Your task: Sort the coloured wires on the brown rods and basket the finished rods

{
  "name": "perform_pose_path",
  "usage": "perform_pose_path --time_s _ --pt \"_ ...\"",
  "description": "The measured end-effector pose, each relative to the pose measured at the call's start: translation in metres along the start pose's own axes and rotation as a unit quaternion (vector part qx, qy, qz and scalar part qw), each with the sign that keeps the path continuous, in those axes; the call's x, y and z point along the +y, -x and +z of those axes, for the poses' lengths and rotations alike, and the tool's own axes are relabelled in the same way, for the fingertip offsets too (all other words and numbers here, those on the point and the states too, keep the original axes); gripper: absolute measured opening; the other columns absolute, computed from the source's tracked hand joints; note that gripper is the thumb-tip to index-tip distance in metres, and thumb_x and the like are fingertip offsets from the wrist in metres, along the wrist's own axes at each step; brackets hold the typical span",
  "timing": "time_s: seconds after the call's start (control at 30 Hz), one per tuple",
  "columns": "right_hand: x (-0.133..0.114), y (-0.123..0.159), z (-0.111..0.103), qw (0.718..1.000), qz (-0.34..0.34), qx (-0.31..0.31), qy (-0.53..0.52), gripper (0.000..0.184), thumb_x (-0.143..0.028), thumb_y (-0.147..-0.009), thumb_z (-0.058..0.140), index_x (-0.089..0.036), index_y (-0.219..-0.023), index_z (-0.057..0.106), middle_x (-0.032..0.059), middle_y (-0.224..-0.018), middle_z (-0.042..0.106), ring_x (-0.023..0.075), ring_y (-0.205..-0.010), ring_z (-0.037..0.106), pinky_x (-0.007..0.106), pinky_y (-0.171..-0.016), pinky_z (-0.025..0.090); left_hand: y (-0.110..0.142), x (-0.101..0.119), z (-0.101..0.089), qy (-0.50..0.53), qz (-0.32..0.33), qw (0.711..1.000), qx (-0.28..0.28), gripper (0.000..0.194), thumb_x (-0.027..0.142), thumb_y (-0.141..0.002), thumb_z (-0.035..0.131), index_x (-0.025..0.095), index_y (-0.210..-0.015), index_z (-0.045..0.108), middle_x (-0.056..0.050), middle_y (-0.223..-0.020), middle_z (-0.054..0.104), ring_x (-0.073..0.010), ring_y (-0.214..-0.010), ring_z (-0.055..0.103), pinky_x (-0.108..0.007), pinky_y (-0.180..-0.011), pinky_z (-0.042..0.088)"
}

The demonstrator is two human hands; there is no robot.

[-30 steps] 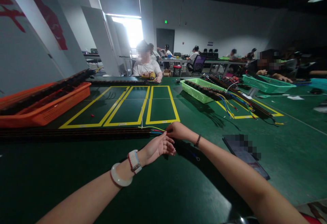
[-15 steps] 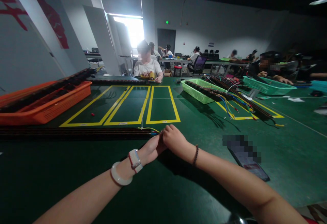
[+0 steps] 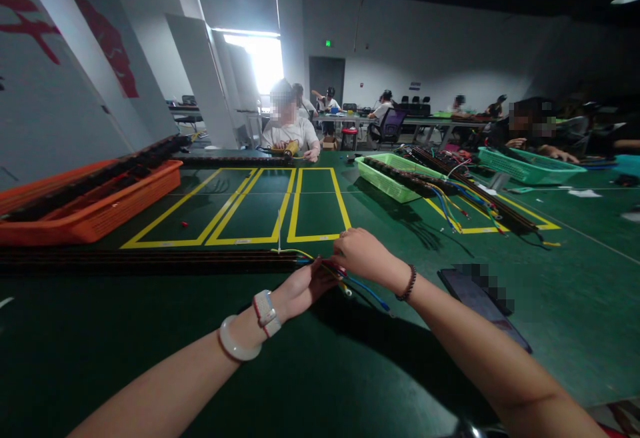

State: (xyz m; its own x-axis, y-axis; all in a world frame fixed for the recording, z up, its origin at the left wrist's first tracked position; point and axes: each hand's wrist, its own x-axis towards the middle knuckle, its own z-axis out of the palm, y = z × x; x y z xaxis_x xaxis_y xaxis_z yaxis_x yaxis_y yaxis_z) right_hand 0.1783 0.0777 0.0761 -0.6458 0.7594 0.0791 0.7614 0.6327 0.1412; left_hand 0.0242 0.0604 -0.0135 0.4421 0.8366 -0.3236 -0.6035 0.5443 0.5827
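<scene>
A long dark cable harness (image 3: 150,261) lies across the green table, its loose wire ends coming out at the right. My left hand (image 3: 303,288), palm turned up, is closed around these wires near the end of the dark sleeve. Past its fingers stick out a blue wire (image 3: 373,295) with a ring terminal and shorter yellow and red ends. My right hand (image 3: 370,258) is curled over the same wires with fingertips pinched on them; which wire it grips is partly hidden. A white cable tie (image 3: 279,233) stands upright from the harness just left of my hands.
An orange basket (image 3: 100,221) with dark harnesses stands at left. Yellow tape rectangles (image 3: 320,237) mark the table ahead. A green basket (image 3: 395,188) holds more harnesses. A phone (image 3: 480,311) lies at right. A co-worker (image 3: 290,128) sits across the table; others work farther back.
My right hand has moved right and slightly up, away from my left hand. The blue, yellow and red wire ends now show between and below the hands. My left hand stays nearly in place.
</scene>
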Motion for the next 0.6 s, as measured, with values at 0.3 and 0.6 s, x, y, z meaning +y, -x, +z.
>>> perform_pose_path --time_s 0.3,0.6 --pt "-0.023 0.001 0.017 0.999 -0.030 -0.011 0.033 0.018 -0.029 -0.082 0.059 -0.014 -0.087 0.068 0.0103 -0.087 0.064 0.0218 -0.083 0.057 0.030 -0.074 0.042 0.004 0.002 0.010 0.020 0.003 0.999 0.033 0.021 0.018 -0.090 0.044 0.009 -0.079 0.060 -0.009 -0.079 0.066 -0.0158 -0.077 0.063 -0.031 -0.080 0.051" --pt "-0.023 0.003 0.015 0.999 -0.012 -0.028 0.013 0.019 -0.022 -0.082 0.052 -0.012 -0.086 0.068 0.0114 -0.085 0.065 0.0213 -0.081 0.059 0.029 -0.072 0.042 0.003 -0.002 0.008 -0.008 0.026 0.999 0.031 0.022 0.026 -0.089 0.050 0.011 -0.076 0.060 -0.009 -0.076 0.066 -0.0158 -0.074 0.063 -0.032 -0.082 0.050"
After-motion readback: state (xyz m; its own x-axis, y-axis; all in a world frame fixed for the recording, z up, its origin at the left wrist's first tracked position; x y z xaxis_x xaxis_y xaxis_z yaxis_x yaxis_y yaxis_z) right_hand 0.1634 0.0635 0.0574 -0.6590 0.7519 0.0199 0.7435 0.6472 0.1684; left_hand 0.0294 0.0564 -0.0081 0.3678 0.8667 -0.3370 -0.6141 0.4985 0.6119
